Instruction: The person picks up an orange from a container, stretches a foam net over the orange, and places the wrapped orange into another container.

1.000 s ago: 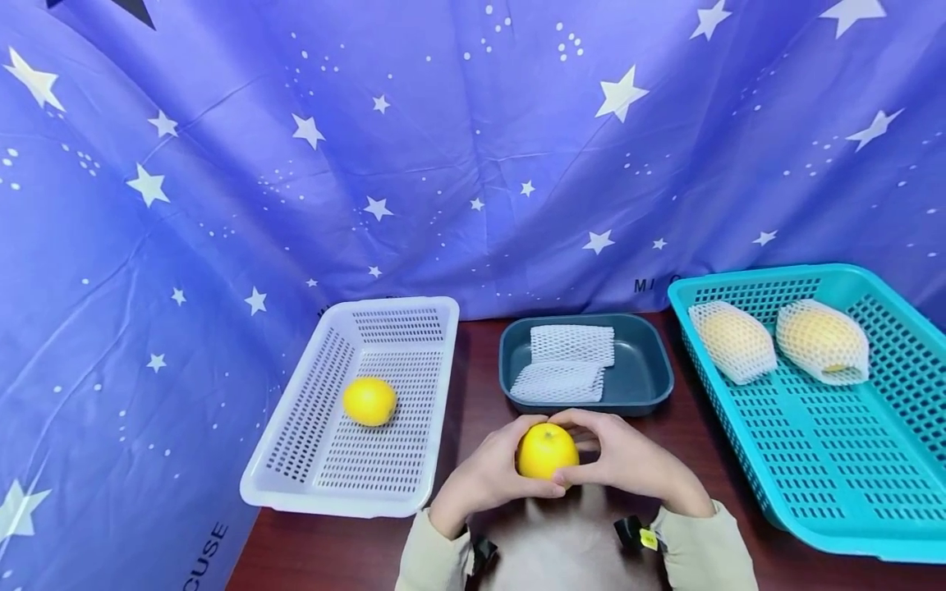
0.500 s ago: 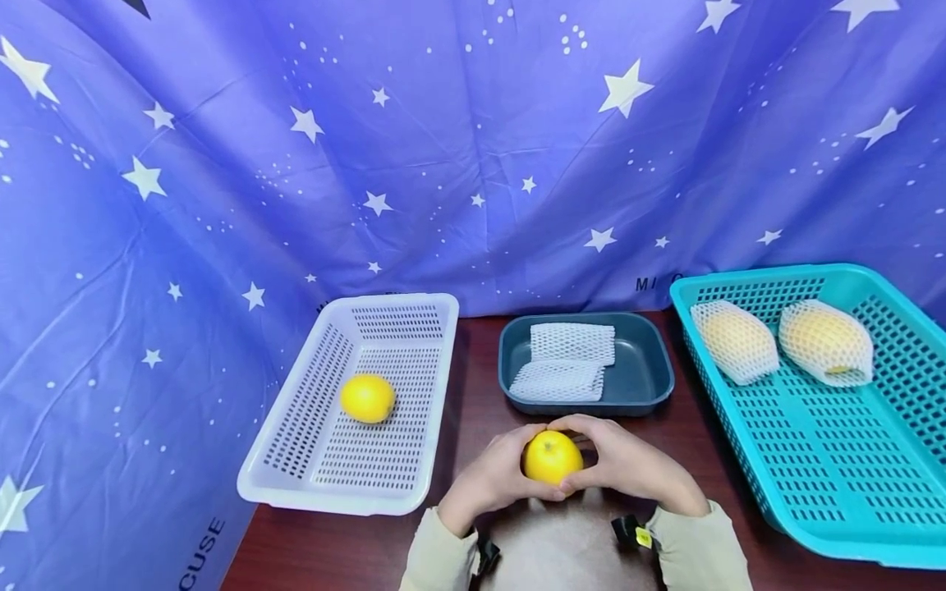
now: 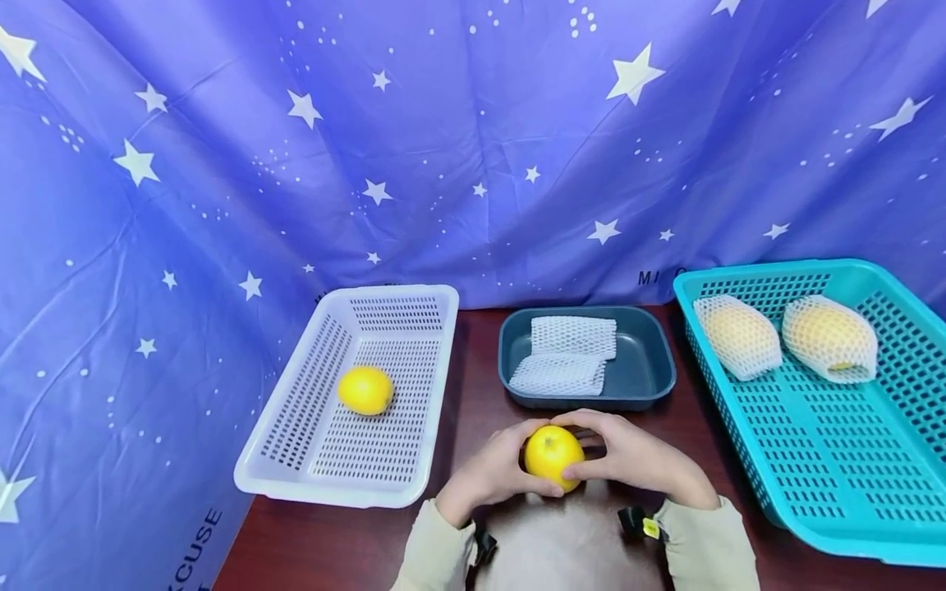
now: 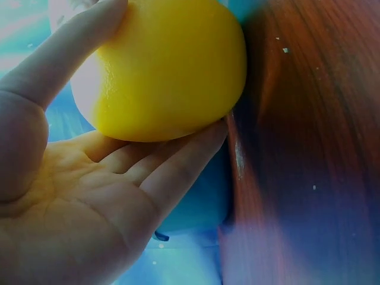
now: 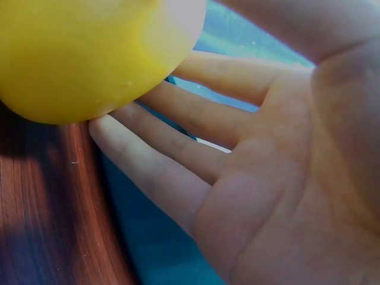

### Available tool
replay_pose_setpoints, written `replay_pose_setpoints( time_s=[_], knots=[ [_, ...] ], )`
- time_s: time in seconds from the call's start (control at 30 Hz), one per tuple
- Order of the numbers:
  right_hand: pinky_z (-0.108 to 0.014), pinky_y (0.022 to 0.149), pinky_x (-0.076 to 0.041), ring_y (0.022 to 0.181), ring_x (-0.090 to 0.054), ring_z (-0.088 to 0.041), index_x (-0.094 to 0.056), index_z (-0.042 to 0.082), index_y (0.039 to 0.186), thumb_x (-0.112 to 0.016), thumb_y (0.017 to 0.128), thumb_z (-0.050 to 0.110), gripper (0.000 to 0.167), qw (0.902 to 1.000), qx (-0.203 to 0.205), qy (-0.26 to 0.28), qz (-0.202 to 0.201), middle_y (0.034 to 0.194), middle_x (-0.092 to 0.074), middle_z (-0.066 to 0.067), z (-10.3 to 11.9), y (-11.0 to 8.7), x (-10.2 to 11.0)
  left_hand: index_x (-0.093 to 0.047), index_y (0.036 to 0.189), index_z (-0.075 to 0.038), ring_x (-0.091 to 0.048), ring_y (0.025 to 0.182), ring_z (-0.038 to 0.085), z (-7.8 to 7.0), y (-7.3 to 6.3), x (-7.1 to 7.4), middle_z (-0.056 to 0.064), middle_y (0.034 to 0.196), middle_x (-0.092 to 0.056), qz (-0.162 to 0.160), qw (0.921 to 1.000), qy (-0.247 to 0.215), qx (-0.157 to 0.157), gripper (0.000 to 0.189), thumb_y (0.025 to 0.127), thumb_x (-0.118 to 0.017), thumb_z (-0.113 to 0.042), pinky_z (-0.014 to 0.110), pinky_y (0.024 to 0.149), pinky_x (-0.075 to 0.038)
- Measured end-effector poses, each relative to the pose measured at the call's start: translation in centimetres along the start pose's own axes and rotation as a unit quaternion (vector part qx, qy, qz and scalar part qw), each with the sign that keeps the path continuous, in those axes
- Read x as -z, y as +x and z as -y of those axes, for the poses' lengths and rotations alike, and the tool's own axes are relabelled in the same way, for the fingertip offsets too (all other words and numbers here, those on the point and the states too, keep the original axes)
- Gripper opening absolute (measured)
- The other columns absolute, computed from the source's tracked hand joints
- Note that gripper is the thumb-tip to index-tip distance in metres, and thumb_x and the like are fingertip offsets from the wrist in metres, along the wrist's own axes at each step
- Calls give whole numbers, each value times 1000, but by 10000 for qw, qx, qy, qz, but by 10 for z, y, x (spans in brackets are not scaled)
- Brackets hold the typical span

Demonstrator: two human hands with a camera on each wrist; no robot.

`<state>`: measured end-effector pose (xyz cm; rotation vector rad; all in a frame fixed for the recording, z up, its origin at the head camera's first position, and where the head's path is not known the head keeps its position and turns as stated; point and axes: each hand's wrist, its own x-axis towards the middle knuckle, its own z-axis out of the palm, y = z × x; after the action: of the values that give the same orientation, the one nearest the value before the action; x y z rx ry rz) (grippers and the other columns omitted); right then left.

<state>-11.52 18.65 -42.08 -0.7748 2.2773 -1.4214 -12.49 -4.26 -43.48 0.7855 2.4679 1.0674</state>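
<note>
A round yellow citrus fruit (image 3: 553, 454) is held between both hands close over the near part of the table, its stem spot facing up. My left hand (image 3: 493, 469) grips its left side, thumb in front and fingers behind. In the left wrist view the fruit (image 4: 178, 65) sits between the thumb and the extended fingers. From the other side my right hand (image 3: 637, 461) holds it, its thumb on the front. The right wrist view shows slightly spread right fingers (image 5: 160, 178) whose tips reach under the fruit (image 5: 77, 53).
To the left, a white basket (image 3: 436, 394) holds another yellow fruit (image 3: 365, 390). Beyond the hands, a dark tray (image 3: 639, 361) contains white foam net sleeves (image 3: 573, 337). A teal basket (image 3: 813, 460) at right has two net-wrapped fruits (image 3: 829, 336). A starry curtain (image 3: 473, 148) hangs behind.
Both hands keep hold of the fruit, which has shifted only slightly. The right thumb sits a little higher on it now. The whole head view has tilted a bit.
</note>
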Motion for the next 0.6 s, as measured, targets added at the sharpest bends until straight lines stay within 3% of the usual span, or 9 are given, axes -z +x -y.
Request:
replay_pose_setpoints(
  time_s=[0.3, 0.6],
  knots=[
    [-39, 91, -56, 115, -60, -36, -54, -2, 133, -76, 88, 25, 57, 9999, -16, 161, 8, 132, -57, -20, 1, 1, -2, -57, 137, -13, -57, 96, 5, -2, -2, 3, -1, 120, -67, 17, 9999, -90, 107, 75, 72, -90, -30, 24, 90, -46],
    [-39, 93, -55, 115, -61, -34, -55, 0, 134, -76, 88, 25, 56, 9999, -112, -10, -25, 133, -58, -18, -1, 1, 3, -55, 139, -14, -58, 99, 10, -5, 0, 2, -1, 124, -66, -14, 9999, 14, 126, 76, 73, -89, -33, 28, 93, -46]
  ],
)
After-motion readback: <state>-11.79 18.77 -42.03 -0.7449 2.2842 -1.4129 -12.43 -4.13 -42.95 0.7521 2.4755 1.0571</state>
